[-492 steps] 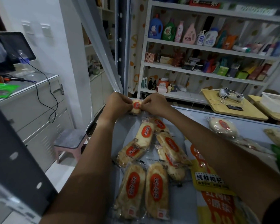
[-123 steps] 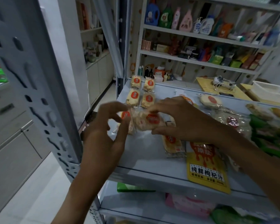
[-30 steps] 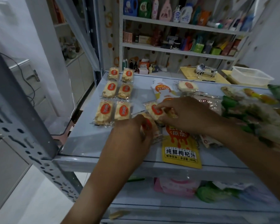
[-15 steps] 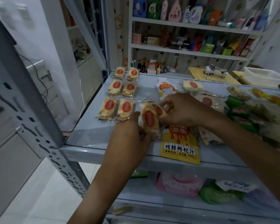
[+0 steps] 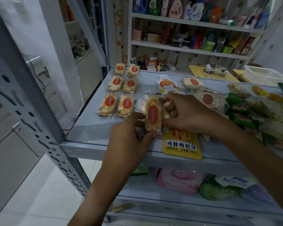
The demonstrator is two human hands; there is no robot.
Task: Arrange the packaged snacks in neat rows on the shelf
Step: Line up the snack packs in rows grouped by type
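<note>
While six rice-cracker packets (image 5: 119,90) lie in paired rows at the far left of the grey shelf (image 5: 91,126), the left hand (image 5: 129,137) and right hand (image 5: 186,115) both pinch one clear-wrapped, pale rice cracker (image 5: 153,116) with a red oval label near the front edge.

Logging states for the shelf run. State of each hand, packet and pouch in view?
left hand: grips held cracker pack's near end
right hand: pinches the pack's right side
held cracker pack: lifted, sealed
six cracker packs: flat, two columns, three rows
yellow pouch: flat, overhanging shelf edge
</note>
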